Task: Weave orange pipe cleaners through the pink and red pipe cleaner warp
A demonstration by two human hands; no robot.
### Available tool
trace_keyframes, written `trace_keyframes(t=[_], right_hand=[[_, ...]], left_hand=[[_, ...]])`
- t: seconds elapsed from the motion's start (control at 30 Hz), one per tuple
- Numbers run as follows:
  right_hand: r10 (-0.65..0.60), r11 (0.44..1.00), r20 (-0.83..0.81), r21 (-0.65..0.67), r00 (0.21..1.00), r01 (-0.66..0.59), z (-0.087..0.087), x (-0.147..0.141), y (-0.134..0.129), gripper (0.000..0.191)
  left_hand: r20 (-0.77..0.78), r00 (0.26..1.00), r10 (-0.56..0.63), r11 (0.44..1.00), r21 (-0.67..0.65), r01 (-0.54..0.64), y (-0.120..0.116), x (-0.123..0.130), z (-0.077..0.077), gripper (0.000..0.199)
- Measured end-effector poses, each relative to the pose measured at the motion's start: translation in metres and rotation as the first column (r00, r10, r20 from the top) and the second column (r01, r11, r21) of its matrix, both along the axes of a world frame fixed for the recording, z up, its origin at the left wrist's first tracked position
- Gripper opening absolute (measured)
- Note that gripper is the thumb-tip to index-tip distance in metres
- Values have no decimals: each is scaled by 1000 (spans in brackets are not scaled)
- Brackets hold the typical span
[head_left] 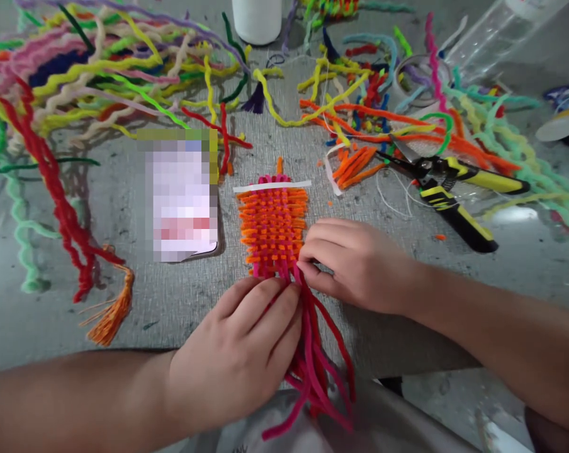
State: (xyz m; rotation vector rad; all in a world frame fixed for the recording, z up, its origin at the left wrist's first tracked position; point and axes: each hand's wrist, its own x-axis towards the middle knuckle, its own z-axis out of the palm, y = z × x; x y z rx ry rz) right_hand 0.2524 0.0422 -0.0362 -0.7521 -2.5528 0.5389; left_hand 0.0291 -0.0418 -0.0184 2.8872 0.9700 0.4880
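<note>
A woven piece of orange and pink pipe cleaners (272, 220) lies on the table in front of me, with a white strip (272, 187) across its top. Long pink and red pipe cleaner ends (315, 368) trail from its bottom over the table edge. My left hand (242, 343) is closed over these strands just below the weave, its fingertips pressed together on them. At the lower right corner of the weave, my right hand (355, 264) pinches the edge where a pink strand meets the orange; its fingertips are partly hidden.
Black and yellow snips (435, 179) lie open-bladed at right beside cut orange pieces (357, 167). A blurred-out phone-like object (183, 195) is left of the weave. Tangled pipe cleaners (100, 69) cover the upper left. An orange tassel (112, 314), white bottle (257, 19) and tape roll (400, 82) surround the work.
</note>
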Motion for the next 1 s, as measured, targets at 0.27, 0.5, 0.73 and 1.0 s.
trace_keyframes(t=[0.27, 0.5, 0.73, 1.0], right_hand=[[5, 995, -44, -95, 999, -9, -1, 4, 3, 21], [44, 990, -76, -132, 996, -54, 0, 9, 6, 14], [-24, 993, -39, -116, 999, 20, 0, 3, 0, 20], [-41, 994, -81, -103, 996, 32, -1, 3, -1, 17]], left_hand=[[-46, 998, 40, 999, -10, -40, -2, -2, 1, 28], [-96, 995, 16, 1000, -15, -17, -1, 0, 3, 30], [-60, 998, -3, 1000, 18, 4, 4, 0, 2, 30], [-83, 996, 29, 1000, 6, -28, 0, 1, 2, 36]])
